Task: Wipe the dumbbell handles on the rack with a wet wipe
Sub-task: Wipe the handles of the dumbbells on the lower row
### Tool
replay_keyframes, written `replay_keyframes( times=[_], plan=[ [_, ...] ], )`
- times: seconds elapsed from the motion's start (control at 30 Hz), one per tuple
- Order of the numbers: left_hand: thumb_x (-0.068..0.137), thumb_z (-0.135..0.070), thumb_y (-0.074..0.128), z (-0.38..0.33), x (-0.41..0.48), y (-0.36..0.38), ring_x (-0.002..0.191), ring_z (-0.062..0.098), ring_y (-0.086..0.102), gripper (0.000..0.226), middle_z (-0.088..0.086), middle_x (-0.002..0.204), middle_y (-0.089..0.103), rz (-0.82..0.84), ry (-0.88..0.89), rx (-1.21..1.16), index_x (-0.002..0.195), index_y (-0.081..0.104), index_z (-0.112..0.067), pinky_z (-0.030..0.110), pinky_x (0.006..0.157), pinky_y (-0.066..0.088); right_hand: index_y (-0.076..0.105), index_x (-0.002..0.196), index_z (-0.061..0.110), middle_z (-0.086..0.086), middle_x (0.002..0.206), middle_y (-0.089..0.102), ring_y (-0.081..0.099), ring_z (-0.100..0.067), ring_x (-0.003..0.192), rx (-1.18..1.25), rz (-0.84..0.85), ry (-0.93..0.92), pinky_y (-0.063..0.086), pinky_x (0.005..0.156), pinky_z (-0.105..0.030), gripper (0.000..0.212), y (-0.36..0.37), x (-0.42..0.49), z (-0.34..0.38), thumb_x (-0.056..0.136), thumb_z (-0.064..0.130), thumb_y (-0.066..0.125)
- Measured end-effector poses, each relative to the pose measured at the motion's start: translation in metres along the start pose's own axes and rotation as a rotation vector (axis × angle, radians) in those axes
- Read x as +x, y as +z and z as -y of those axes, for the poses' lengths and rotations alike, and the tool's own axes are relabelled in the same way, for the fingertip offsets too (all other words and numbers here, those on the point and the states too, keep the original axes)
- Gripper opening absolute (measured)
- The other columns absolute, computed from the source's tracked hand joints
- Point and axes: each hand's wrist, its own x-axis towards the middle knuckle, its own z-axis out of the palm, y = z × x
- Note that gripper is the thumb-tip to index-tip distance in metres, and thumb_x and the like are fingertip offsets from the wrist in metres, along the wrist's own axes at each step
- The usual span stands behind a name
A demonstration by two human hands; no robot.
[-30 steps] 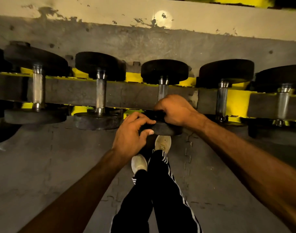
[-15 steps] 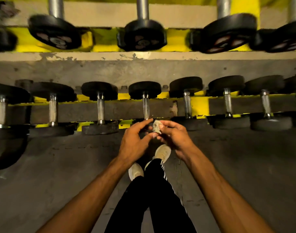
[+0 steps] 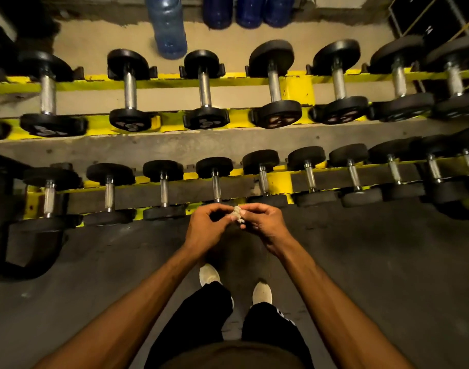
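Observation:
A crumpled grey wet wipe (image 3: 237, 214) sits between my two hands, in front of the lower shelf. My right hand (image 3: 262, 222) pinches it with curled fingers. My left hand (image 3: 205, 227) has its fingertips curled toward the wipe, touching its left side. Straight ahead, just beyond my hands, a dumbbell with a steel handle (image 3: 216, 186) lies on the yellow rack (image 3: 280, 179). The lower row holds several black dumbbells side by side. A higher row holds several bigger ones, such as the dumbbell (image 3: 274, 85) to the upper right.
Blue water bottles (image 3: 169, 27) stand behind the upper row. A black box (image 3: 430, 14) sits at the top right. Dark rubber floor (image 3: 374, 262) spreads around my white shoes (image 3: 209, 274). A large dark weight (image 3: 28, 249) rests on the floor at the left.
My right hand has come off the dumbbell handle and both hands have drawn back together around the wipe. My head has risen, so the upper row came into sight.

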Motion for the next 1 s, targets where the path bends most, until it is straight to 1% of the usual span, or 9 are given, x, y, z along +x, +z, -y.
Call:
replay_keyframes(
  times=[0.1, 0.23, 0.33, 0.4, 0.53, 0.67, 0.77, 0.9, 1.0],
  plan=[
    [0.085, -0.012, 0.079, -0.017, -0.013, -0.004, 0.089, 0.002, 0.070, 0.016, -0.008, 0.093, 0.076, 0.009, 0.014, 0.032, 0.100, 0.078, -0.021, 0.022, 0.081, 0.058, 0.074, 0.098, 0.005, -0.015, 0.094, 0.075, 0.071, -0.023, 0.084, -0.069, 0.056, -0.035, 0.058, 0.068, -0.028, 0.016, -0.003, -0.020, 0.009, 0.085, -0.004, 0.069],
    [0.084, -0.006, 0.079, -0.028, -0.029, -0.003, 0.080, -0.002, 0.069, 0.017, -0.007, 0.085, 0.075, -0.030, -0.013, 0.012, 0.089, 0.075, -0.022, 0.013, 0.073, 0.053, 0.075, 0.105, 0.012, -0.008, 0.103, 0.075, 0.071, -0.024, 0.099, -0.240, 0.186, -0.120, 0.058, 0.087, -0.036, 0.032, -0.015, -0.044, 0.014, 0.081, -0.009, 0.071],
    [0.083, -0.006, 0.080, -0.035, -0.042, 0.005, 0.082, 0.003, 0.071, 0.014, -0.004, 0.086, 0.076, -0.003, -0.024, 0.008, 0.088, 0.077, -0.019, 0.018, 0.075, 0.056, 0.076, 0.100, 0.013, -0.006, 0.098, 0.076, 0.072, -0.022, 0.096, -0.284, 0.172, -0.184, 0.059, 0.085, -0.035, 0.028, -0.027, -0.059, 0.018, 0.078, -0.005, 0.077],
    [0.083, -0.007, 0.080, -0.040, -0.048, 0.012, 0.083, 0.004, 0.071, 0.013, -0.004, 0.087, 0.076, 0.005, -0.018, 0.001, 0.090, 0.078, -0.018, 0.018, 0.075, 0.056, 0.075, 0.104, 0.009, -0.007, 0.097, 0.076, 0.073, -0.023, 0.093, -0.296, 0.152, -0.189, 0.060, 0.080, -0.035, 0.028, -0.033, -0.064, 0.020, 0.078, -0.001, 0.079],
    [0.086, -0.006, 0.076, -0.057, -0.054, 0.036, 0.084, -0.004, 0.070, 0.016, -0.008, 0.089, 0.075, -0.023, 0.033, -0.007, 0.098, 0.078, -0.015, 0.010, 0.073, 0.052, 0.069, 0.119, 0.008, -0.010, 0.101, 0.074, 0.073, -0.024, 0.092, -0.281, 0.198, -0.201, 0.061, 0.077, -0.039, 0.039, -0.052, -0.068, 0.024, 0.082, 0.000, 0.075],
    [0.088, -0.002, 0.073, -0.070, -0.056, 0.060, 0.088, -0.012, 0.067, 0.025, -0.012, 0.094, 0.073, -0.020, 0.067, 0.000, 0.108, 0.076, -0.016, 0.007, 0.076, 0.050, 0.072, 0.112, 0.008, -0.010, 0.105, 0.074, 0.072, -0.023, 0.096, -0.243, 0.173, -0.222, 0.059, 0.077, -0.032, 0.027, -0.076, -0.068, 0.030, 0.085, 0.003, 0.073],
    [0.086, -0.004, 0.075, -0.078, -0.055, 0.080, 0.093, -0.003, 0.070, 0.027, -0.011, 0.097, 0.075, -0.013, 0.075, -0.033, 0.107, 0.076, -0.021, 0.013, 0.080, 0.054, 0.072, 0.108, 0.005, -0.013, 0.100, 0.074, 0.073, -0.024, 0.090, -0.196, 0.157, -0.201, 0.060, 0.076, -0.033, 0.020, -0.097, -0.066, 0.041, 0.088, 0.002, 0.070],
    [0.085, -0.008, 0.078, -0.087, -0.046, 0.100, 0.090, 0.004, 0.073, 0.021, -0.009, 0.091, 0.078, -0.070, 0.084, -0.060, 0.099, 0.078, -0.024, 0.020, 0.079, 0.057, 0.072, 0.105, 0.002, -0.012, 0.088, 0.075, 0.072, -0.020, 0.077, -0.178, 0.160, -0.174, 0.059, 0.068, -0.030, 0.016, -0.114, -0.061, 0.052, 0.091, 0.007, 0.068],
    [0.084, -0.013, 0.081, -0.090, -0.031, 0.106, 0.088, 0.011, 0.075, 0.017, -0.006, 0.090, 0.078, -0.100, 0.067, -0.062, 0.095, 0.080, -0.025, 0.034, 0.082, 0.061, 0.071, 0.107, 0.000, -0.013, 0.087, 0.074, 0.071, -0.020, 0.075, -0.186, 0.166, -0.168, 0.058, 0.067, -0.028, 0.018, -0.118, -0.050, 0.064, 0.092, 0.009, 0.066]
  ],
)
